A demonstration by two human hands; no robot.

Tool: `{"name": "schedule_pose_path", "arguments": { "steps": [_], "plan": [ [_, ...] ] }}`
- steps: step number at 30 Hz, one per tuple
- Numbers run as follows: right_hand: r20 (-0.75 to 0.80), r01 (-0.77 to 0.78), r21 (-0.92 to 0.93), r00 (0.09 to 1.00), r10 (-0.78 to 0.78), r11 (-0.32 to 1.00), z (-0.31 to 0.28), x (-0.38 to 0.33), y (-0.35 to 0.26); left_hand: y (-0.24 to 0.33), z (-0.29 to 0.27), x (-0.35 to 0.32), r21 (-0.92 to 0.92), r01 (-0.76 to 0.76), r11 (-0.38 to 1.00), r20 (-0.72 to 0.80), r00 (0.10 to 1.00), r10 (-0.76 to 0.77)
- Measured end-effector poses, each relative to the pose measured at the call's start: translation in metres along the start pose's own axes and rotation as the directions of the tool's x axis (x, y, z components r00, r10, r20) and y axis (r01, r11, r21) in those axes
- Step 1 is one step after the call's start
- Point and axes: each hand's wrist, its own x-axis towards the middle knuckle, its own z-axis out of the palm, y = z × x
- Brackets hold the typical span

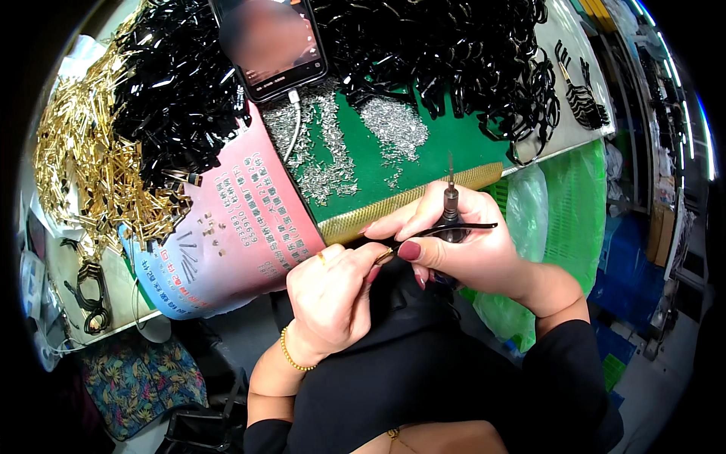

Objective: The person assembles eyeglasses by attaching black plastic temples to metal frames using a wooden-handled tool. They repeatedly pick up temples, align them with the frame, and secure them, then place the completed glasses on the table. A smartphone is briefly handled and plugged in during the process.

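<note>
My left hand [333, 295] is closed, its thumb and fingers pinching the gold end of a slim black eyeglass temple [478, 225]. My right hand [484, 253] is closed too, with its thumb against the same temple. A small screwdriver [451, 200] is tucked in the right-hand fingers, its thin blade pointing away from me. Both hands meet just off the near edge of the table. Fingers cover the joint at the gold end, so I cannot make out a screw there.
Tiny silver screws [393, 125] lie heaped on a green mat [454, 136]. Behind are piles of black eyeglass parts [454, 45], with gold metal pieces [76, 144] at the left. A phone [280, 45] with a white cable stands among them. A green crate [567, 219] is at the right.
</note>
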Motion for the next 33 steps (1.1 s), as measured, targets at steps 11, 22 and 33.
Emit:
{"name": "schedule_pose_path", "arguments": {
  "steps": [11,22,33],
  "plan": [
    [0.227,0.227,-0.974,0.970,-0.084,-0.002,-0.051,0.004,-0.022,0.003,-0.004,0.007,-0.367,0.527,0.767,0.111,0.843,-0.526],
    [0.276,0.273,-0.961,0.953,-0.123,-0.045,-0.055,0.009,-0.013,0.006,0.013,0.015,-0.502,0.570,0.650,0.176,0.803,-0.569],
    [0.364,0.356,-0.871,0.931,-0.042,0.340,-0.049,0.021,-0.007,0.004,0.000,0.009,-0.274,0.617,0.738,0.048,0.775,-0.630]
  ]
}}
